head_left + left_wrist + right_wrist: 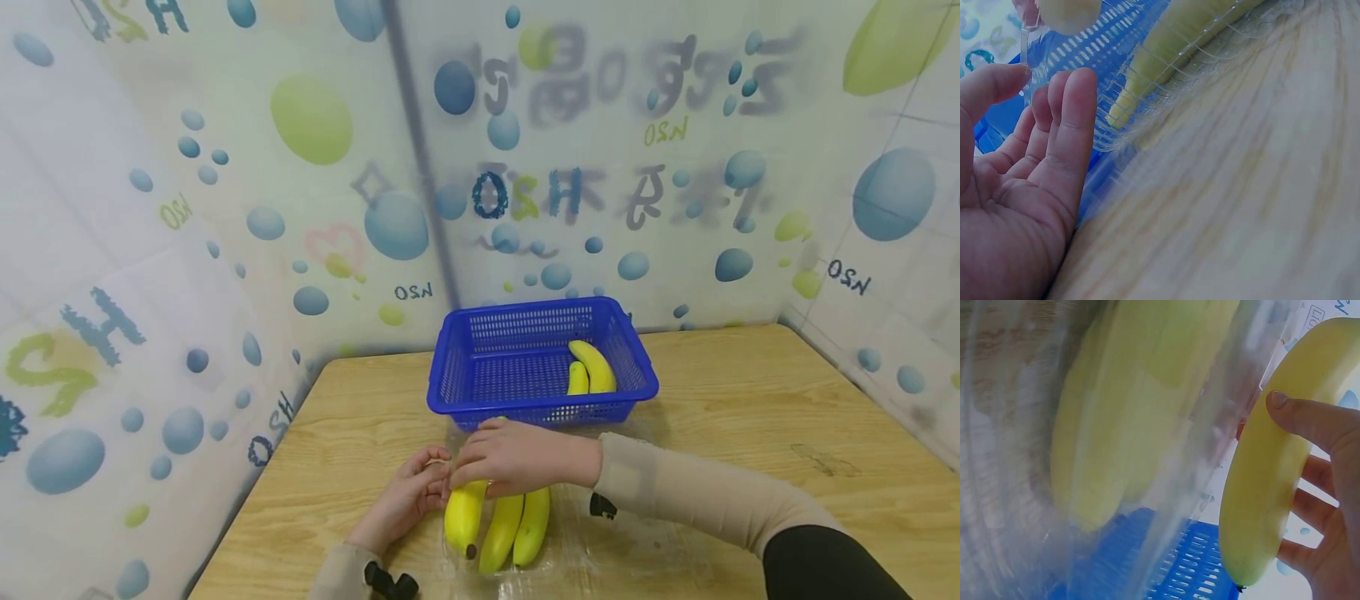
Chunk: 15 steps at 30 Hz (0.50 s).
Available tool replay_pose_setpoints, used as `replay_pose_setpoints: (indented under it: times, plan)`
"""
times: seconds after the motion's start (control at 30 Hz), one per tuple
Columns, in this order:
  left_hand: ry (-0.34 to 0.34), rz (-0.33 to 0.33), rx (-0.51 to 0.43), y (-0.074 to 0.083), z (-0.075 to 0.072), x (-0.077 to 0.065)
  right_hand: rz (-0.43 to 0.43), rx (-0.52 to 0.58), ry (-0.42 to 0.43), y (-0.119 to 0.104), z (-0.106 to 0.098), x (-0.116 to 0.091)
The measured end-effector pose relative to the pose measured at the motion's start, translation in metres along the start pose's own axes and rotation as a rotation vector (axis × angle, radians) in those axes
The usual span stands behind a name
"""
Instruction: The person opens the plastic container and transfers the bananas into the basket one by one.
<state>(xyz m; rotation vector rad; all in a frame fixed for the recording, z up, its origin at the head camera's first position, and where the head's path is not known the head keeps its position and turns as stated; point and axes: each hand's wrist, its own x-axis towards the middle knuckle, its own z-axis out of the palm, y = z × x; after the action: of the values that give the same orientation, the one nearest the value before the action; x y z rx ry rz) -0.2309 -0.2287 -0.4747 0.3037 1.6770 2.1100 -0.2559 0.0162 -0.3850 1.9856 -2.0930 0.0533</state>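
Observation:
My right hand (517, 454) grips a yellow banana (1260, 481), thumb on one side and fingers on the other. In the head view that banana (463, 521) is over the left side of a clear plastic container (551, 567). Two more bananas (517, 529) lie inside it, side by side; the right wrist view shows them blurred through the clear wall. At the container's left edge, my left hand (408, 496) pinches the clear rim between thumb and fingers, seen closer in the left wrist view (1035, 150). The right hand partly hides the container's far end.
Behind the container stands a blue plastic basket (540, 406) with two bananas (592, 371) at its right side. Everything rests on a wooden table (360, 417). A patterned curtain (337, 208) hangs around the table's back and sides.

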Motion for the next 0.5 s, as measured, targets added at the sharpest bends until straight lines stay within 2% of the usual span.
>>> replay_pose_setpoints:
  times: [0.5]
  plan:
    - [0.015, -0.008, 0.015, -0.0005, -0.0005, -0.0005, 0.006, -0.028, 0.021, -0.0012, -0.0079, -0.0017]
